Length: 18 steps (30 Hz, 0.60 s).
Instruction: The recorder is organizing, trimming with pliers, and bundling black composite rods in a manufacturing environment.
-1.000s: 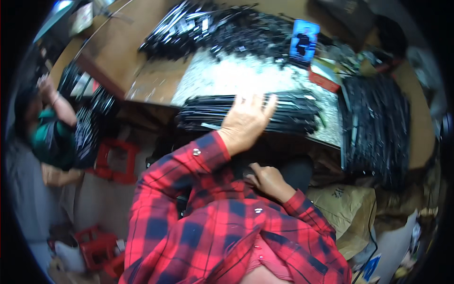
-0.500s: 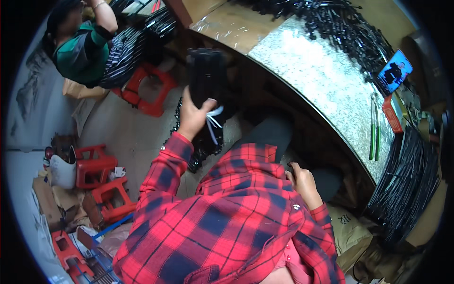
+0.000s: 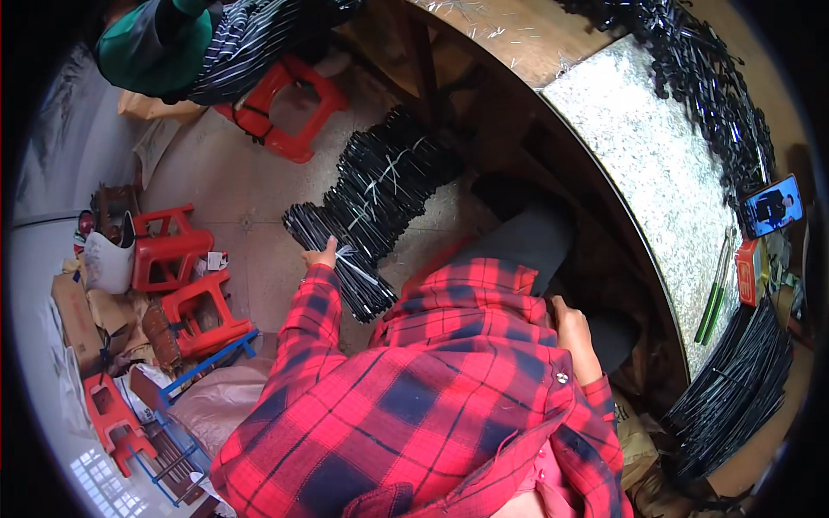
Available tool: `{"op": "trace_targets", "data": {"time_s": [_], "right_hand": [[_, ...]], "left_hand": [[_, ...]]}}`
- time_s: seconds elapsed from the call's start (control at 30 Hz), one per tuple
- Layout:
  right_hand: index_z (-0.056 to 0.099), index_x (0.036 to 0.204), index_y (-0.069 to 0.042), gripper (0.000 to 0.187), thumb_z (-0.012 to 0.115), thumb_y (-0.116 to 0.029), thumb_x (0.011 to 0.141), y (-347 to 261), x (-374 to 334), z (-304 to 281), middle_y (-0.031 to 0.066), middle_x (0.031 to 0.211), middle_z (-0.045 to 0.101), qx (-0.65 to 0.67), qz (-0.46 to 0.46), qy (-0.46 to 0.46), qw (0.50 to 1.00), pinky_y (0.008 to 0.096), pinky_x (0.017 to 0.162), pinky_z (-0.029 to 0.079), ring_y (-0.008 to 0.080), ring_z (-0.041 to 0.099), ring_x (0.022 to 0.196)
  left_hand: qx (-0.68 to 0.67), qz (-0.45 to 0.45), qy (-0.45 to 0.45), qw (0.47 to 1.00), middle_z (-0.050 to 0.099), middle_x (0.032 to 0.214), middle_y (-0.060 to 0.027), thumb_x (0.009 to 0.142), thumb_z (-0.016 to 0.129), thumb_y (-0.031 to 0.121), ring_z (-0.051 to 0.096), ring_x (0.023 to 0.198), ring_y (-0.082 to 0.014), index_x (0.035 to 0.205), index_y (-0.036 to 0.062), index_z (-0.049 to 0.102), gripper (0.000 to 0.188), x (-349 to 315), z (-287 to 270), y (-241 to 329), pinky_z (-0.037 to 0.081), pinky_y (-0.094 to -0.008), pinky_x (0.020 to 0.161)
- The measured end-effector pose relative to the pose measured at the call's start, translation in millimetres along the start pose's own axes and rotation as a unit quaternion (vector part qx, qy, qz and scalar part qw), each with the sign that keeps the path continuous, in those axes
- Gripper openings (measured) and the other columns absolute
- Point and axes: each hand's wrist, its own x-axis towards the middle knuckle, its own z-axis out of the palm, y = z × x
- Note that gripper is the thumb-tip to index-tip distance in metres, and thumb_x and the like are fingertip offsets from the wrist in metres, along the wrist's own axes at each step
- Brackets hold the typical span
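Observation:
My left hand (image 3: 322, 256) is closed around the end of a bundle of thin black rods (image 3: 361, 292), bound with a white tie. Low over the floor, the bundle lies against a row of similar tied black bundles (image 3: 384, 186); whether it rests on the floor I cannot make out. My right hand (image 3: 573, 337) lies on my lap beside the hem of the red plaid shirt. Its fingers are bent down and mostly out of sight, so what they hold, if anything, does not show.
To the right curves a worktable (image 3: 643, 129) with heaped black pieces (image 3: 704, 86), green-handled pliers (image 3: 715, 293), a lit phone (image 3: 773, 207) and a stack of black rods (image 3: 734, 388). Red stools (image 3: 298, 112) stand left. Another person (image 3: 164, 52) sits at the far left.
My left hand has brought the black bundle down and toward me, to the row on the floor. The view has shifted, showing more of that row. My right hand stays on my lap.

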Motion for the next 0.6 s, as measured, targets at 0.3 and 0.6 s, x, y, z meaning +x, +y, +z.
{"op": "trace_targets", "data": {"time_s": [0.3,0.6], "right_hand": [[0.054,0.101,0.001,0.02,0.059,-0.009,0.085,-9.7,-3.8,-0.2,0.0256,0.072,0.06,0.004,0.02,-0.013,1.0,0.0501,0.059,0.046,0.0438,0.059,0.07],[0.054,0.101,0.001,0.019,0.058,-0.01,0.085,-9.0,-14.0,2.7,0.0261,0.074,0.06,-0.002,0.027,0.0,1.0,0.0506,0.061,0.047,0.0443,0.06,0.073]], "left_hand": [[0.036,-0.11,0.05,0.992,0.041,0.136,-0.0303,0.068,0.08,0.045,0.043,0.126,-0.0397,0.137,-0.0071,0.023,0.103,19.1,-3.8,17.4,0.034,-0.0418,0.106],[-0.38,0.006,-0.172,0.909,0.044,0.133,-0.0229,0.081,0.069,0.049,0.053,0.115,-0.035,0.136,0.0007,0.033,0.081,68.3,-29.6,76.5,0.052,-0.0463,0.086]]}}
